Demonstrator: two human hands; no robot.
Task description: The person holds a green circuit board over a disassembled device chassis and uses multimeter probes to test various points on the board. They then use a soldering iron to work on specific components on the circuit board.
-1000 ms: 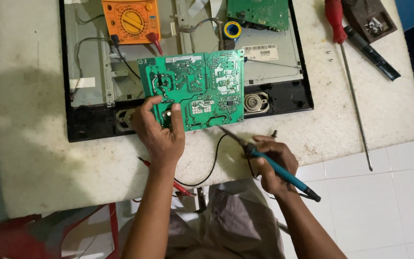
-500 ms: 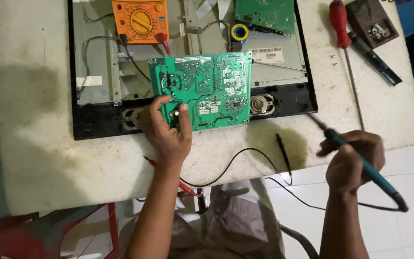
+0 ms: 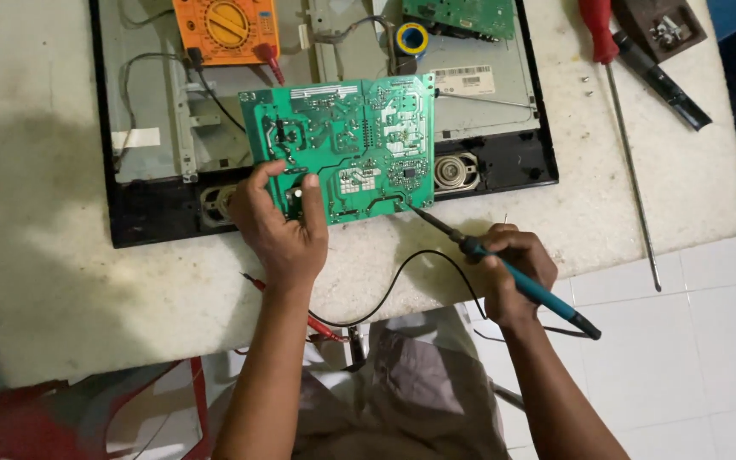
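Right hand [image 3: 517, 273], half a second ago out at 3 o'clock off the table edge, now back in, clenched on the blue soldering iron [image 3: 504, 271], tip touching the green circuit board [image 3: 347, 146] at its 5 o'clock corner. Left hand [image 3: 283, 226] pins the board's lower edge, fingers closed over it, atop the opened monitor chassis [image 3: 504, 166]. Open tabletop [image 3: 692, 187] at 3 o'clock up to the long red screwdriver [image 3: 619, 128]; black lead [image 3: 402, 273] loops over the near edge at 6.

Circuit board [image 3: 351, 145] on open chassis [image 3: 155, 128] (multimeter [image 3: 225, 27] behind).

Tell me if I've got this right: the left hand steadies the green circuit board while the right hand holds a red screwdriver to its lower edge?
Not quite. In the head view the right hand holds a blue-handled soldering iron, not the red screwdriver, which lies on the table. The left hand does steady the green circuit board.
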